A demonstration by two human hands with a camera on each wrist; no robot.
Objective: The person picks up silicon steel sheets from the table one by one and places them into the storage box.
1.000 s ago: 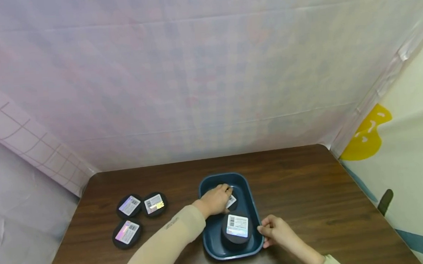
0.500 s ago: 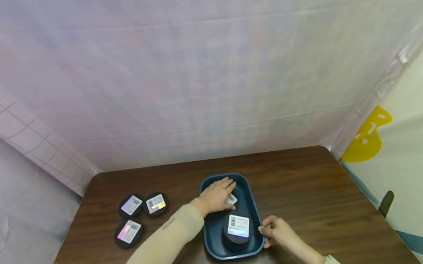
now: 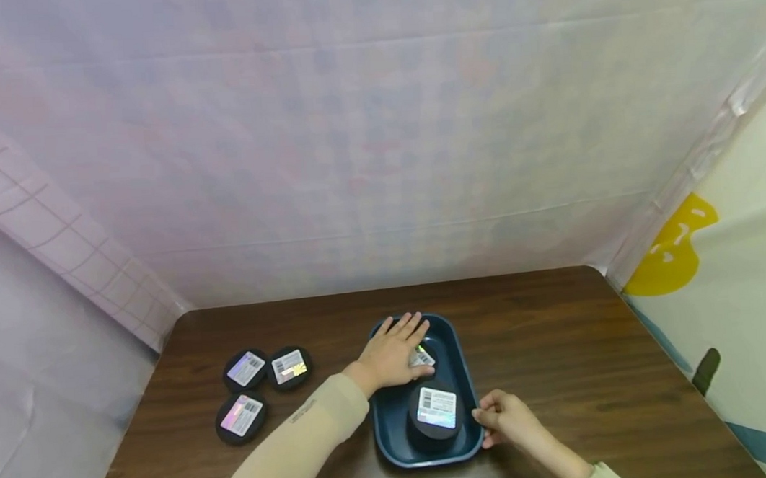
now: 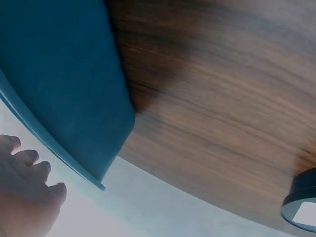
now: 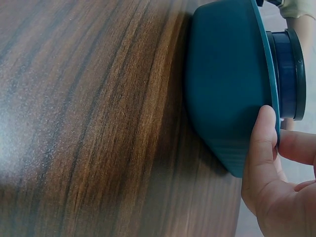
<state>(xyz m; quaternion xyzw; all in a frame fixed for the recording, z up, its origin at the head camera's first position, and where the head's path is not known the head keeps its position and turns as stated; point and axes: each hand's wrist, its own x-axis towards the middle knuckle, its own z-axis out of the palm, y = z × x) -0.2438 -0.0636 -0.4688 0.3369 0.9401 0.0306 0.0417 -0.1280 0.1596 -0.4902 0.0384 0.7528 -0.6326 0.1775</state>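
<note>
A dark blue rectangular tray (image 3: 394,446) rests on the table, its outer wall (image 5: 227,74) filling much of the right wrist view. My left hand (image 3: 392,357) reaches into the tray's far half with fingers spread, over a flat black round container (image 3: 423,357) that it partly covers. In the left wrist view that hand (image 4: 27,192) shows beyond the tray rim (image 4: 54,148). At the near right corner, my right hand (image 3: 504,417) pinches the rim between thumb and fingers. A black round container (image 3: 436,413) with a white label stands in the tray's near half, rising above the rim.
Left of the tray, three labelled black round containers lie grouped on the brown wooden table (image 3: 557,345): one at the back left (image 3: 246,369), one beside it (image 3: 289,367), one in front (image 3: 241,418). A pale patterned curtain (image 3: 365,139) hangs behind the table.
My left hand, earlier bent around the far container in the tray, has loosened and spread its fingers over it. My right hand keeps its pinch on the tray rim.
</note>
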